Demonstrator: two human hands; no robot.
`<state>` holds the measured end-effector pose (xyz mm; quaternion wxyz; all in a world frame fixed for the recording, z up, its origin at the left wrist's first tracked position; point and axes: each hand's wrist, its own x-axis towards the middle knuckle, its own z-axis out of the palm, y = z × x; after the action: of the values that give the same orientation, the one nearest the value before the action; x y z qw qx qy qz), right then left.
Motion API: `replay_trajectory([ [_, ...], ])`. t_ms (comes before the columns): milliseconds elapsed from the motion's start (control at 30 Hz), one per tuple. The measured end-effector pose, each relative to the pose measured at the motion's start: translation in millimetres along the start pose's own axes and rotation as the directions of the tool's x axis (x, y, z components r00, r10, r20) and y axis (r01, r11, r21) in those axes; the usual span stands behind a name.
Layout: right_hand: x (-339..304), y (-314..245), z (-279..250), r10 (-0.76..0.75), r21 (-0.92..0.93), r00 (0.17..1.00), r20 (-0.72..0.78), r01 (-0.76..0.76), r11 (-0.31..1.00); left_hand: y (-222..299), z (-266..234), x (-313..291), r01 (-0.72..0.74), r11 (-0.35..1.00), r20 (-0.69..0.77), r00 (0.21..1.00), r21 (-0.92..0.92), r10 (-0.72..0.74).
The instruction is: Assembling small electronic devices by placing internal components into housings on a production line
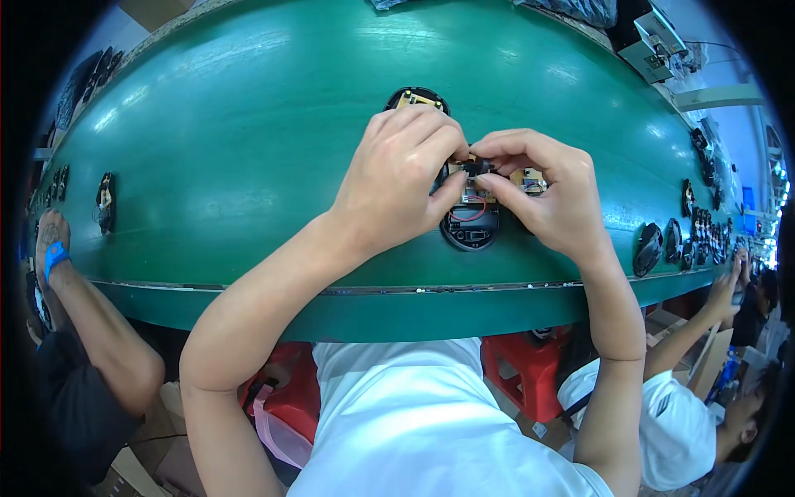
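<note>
An opened black computer mouse lies on the green bench below my fingers, its inside facing up, with a red wire loop across it. My left hand is closed with thumb and index finger at its left side. From the right, my right hand pinches a small black part over the middle of the mouse; its exact kind is hard to see between the fingertips. Beyond my left hand sits another opened black shell with a tan circuit board. A further board piece shows partly behind my right fingers.
The green bench curves around me. At the right stand several black mouse shells; one more assembly lies at the left. Co-workers' arms reach in on both sides. A metal device stands at the far right.
</note>
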<state>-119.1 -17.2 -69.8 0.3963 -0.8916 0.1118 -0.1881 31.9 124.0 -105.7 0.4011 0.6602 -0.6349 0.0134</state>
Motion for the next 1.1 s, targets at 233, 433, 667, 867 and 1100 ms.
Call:
replay_trajectory([
  [233, -3, 4, 1, -0.102, -0.096, 0.994, -0.032, 0.099, 0.991, 2, 5, 1, 0.011, 1.000, -0.039, 0.999, 0.008, -0.011],
  [433, 0, 12, 3, -0.095, -0.042, 0.995, -0.038, 0.094, 0.995, 1, 10, 2, 0.009, 1.000, -0.068, 0.998, 0.017, -0.008],
  [667, -3, 10, -5, -0.136, -0.153, 0.990, -0.022, 0.131, 0.980, 3, 13, 4, -0.003, 1.000, -0.080, 0.997, -0.006, 0.002],
  [867, 7, 4, -14, -0.095, -0.161, 0.990, 0.105, 0.111, 0.981, 5, 15, 5, 0.010, 0.998, -0.074, 0.997, 0.055, -0.006],
  [1100, 16, 0, -19, -0.184, -0.278, 0.959, 0.213, 0.241, 0.930, 4, 14, 6, 0.025, 1.000, -0.061, 0.998, 0.013, -0.024],
])
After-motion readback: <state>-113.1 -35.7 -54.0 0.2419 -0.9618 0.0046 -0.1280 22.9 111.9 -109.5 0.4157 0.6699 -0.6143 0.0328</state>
